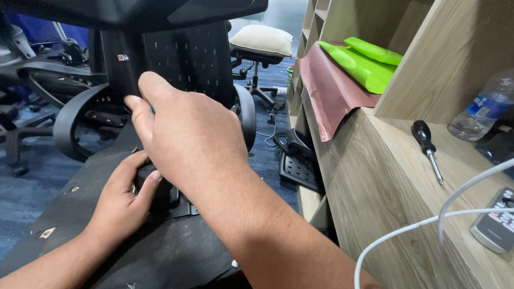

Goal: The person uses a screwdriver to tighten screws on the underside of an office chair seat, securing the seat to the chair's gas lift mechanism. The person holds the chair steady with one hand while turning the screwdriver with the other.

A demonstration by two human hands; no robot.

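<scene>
2 hands work on the black mesh-backed office chair (182,59) lying seat-down: the left hand (126,195) grips a black round knob-like fitting (155,192), and the right hand (187,134), above it, pinches something too hidden to name. By my judgement fitting is midway, the part not yet seated; beyond the right fingertips the pale wooden shelf compartment (417,64) holds bright green sheets (369,64) on a reddish-brown sheet (332,91), and a clear plastic bottle (484,107) looks nearly empty

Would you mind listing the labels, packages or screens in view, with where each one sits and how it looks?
Water bottle: lying on the wooden shelf at far right, clear plastic with a blue and white label band.
Small sticker: on the black chair back above the hands, a tiny whitish rectangle.
Remote control: on the shelf's lower right, grey with small buttons.
No screens visible.
</scene>
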